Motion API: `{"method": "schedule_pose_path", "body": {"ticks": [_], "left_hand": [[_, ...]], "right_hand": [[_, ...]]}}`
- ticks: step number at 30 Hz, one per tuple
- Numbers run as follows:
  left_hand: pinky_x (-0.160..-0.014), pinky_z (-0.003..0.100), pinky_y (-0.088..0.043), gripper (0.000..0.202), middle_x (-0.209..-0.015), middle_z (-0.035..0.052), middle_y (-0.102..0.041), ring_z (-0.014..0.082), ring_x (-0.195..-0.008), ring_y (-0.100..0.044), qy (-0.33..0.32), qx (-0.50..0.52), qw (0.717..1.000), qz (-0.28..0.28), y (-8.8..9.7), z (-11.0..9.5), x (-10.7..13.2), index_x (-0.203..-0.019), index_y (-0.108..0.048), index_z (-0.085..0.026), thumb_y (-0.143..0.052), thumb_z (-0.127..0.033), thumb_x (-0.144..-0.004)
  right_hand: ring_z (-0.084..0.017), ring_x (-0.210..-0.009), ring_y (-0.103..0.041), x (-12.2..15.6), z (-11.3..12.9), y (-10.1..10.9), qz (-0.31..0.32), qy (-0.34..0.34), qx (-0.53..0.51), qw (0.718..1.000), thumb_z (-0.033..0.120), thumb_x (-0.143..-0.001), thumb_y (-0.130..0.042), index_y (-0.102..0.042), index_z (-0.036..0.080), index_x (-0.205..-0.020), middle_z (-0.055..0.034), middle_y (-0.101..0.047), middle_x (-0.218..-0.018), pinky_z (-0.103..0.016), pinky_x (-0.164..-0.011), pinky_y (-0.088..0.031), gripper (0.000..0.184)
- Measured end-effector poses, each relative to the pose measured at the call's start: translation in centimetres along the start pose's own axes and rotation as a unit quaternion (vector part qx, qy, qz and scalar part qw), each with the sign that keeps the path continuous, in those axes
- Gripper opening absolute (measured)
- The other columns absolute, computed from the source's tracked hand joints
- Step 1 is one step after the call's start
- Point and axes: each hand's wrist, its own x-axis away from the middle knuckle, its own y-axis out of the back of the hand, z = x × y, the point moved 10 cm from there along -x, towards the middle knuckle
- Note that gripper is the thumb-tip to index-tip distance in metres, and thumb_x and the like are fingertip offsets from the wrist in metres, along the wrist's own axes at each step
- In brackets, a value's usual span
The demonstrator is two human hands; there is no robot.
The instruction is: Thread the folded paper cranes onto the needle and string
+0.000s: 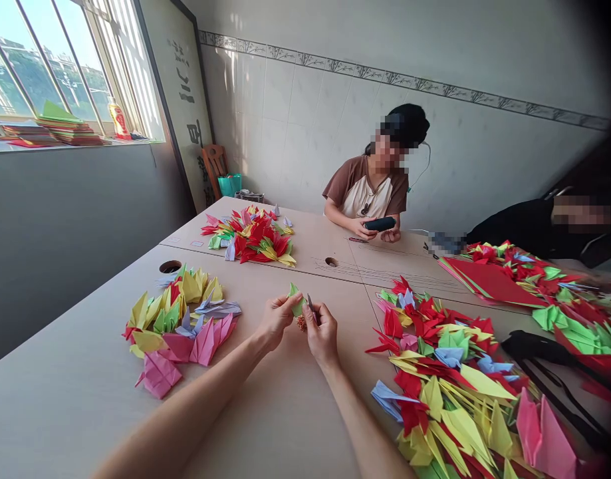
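Head view shows my left hand [275, 319] with fingertips pinched shut on a small folded green paper [296, 299], held just above the middle of the table [265, 412]. My right hand [322, 332] closes its fingers narrowly on a thin dark tool [311, 307], whose tip is at the paper's edge. It may be a needle, but it is too small to tell. I judge it best to pinch close to the fold and steady the tool, so the paper does not tear. A pile of folded papers [180, 319] lies left, a bigger heap [445, 372] lies right, and another person [369, 189] sits across.
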Motion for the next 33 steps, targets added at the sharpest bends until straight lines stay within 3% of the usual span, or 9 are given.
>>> {"method": "schedule_pose_path", "body": {"ticks": [7,12,18,25,27,30,33], "left_hand": [[-0.043,0.022,-0.011,0.038,-0.052,-0.0066,-0.032,0.0035,-0.045,-0.018,-0.028,-0.014,0.999,-0.01,0.4,-0.2,-0.4,-0.06,-0.053,-0.012,-0.068,-0.045,-0.068],[-0.042,0.021,-0.013,0.041,-0.046,-0.0081,-0.027,0.0037,-0.042,-0.02,-0.043,-0.025,0.999,-0.022,0.7,-0.1,-0.4,-0.055,-0.046,-0.014,-0.068,-0.047,-0.068],[-0.042,0.02,-0.019,0.043,-0.043,-0.006,-0.036,0.0058,-0.04,-0.027,-0.04,0.005,0.999,0.005,-0.1,-0.6,0.1,-0.064,-0.049,-0.016,-0.05,-0.057,-0.079],[-0.042,0.019,-0.022,0.038,-0.043,-0.0062,-0.037,0.0052,-0.041,-0.029,-0.062,-0.023,0.998,-0.019,0.7,-1.2,-0.1,-0.061,-0.052,-0.015,-0.059,-0.049,-0.076],[-0.044,0.019,-0.026,0.033,-0.049,-0.0036,-0.046,0.0062,-0.045,-0.035,-0.073,-0.041,0.996,-0.025,0.8,-1.5,0.0,-0.067,-0.06,-0.014,-0.061,-0.046,-0.075],[-0.057,0.021,-0.039,0.03,-0.078,0.0044,-0.063,0.0113,-0.065,-0.052,-0.105,-0.072,0.992,-0.027,0.4,-2.2,0.3,-0.088,-0.067,-0.015,-0.063,-0.041,-0.074],[-0.074,0.026,-0.044,0.038,-0.096,0.0079,-0.065,0.0172,-0.087,-0.057,-0.144,-0.077,0.986,-0.024,-0.1,-3.0,0.8,-0.105,-0.064,-0.016,-0.064,-0.037,-0.074]], "right_hand": [[-0.008,-0.047,-0.046,-0.1,-0.2,0.0,0.002,-0.035,-0.056,0.998,0.041,-0.079,-0.061,-0.058,0.015,-0.08,0.003,-0.052,-0.055,-0.019,-0.045,-0.039,0.027],[-0.008,-0.046,-0.045,-0.3,-1.0,-0.1,0.006,-0.057,-0.073,0.996,0.045,-0.079,-0.059,-0.056,0.015,-0.082,0.0029,-0.051,-0.056,-0.019,-0.043,-0.038,0.031],[-0.009,-0.051,-0.048,-0.6,-1.1,1.2,-0.037,-0.055,-0.057,0.996,0.043,-0.078,-0.06,-0.056,0.015,-0.078,0.0014,-0.055,-0.06,-0.02,-0.049,-0.041,0.029],[-0.009,-0.05,-0.049,-0.5,-1.0,1.0,-0.037,-0.059,-0.063,0.996,0.044,-0.078,-0.062,-0.056,0.015,-0.08,0.0026,-0.055,-0.06,-0.02,-0.048,-0.04,0.029],[-0.009,-0.051,-0.051,-0.6,-1.0,1.2,-0.04,-0.057,-0.058,0.996,0.045,-0.078,-0.061,-0.057,0.015,-0.081,0.0018,-0.057,-0.062,-0.021,-0.049,-0.041,0.03],[-0.01,-0.054,-0.052,-0.7,-0.8,1.6,-0.053,-0.048,-0.043,0.997,0.046,-0.078,-0.06,-0.058,0.015,-0.081,0.0007,-0.059,-0.066,-0.021,-0.051,-0.042,0.031],[-0.009,-0.054,-0.05,-0.7,-0.7,1.9,-0.066,-0.05,-0.045,0.996,0.046,-0.079,-0.06,-0.059,0.015,-0.081,0.0007,-0.058,-0.067,-0.02,-0.049,-0.041,0.032]]}}
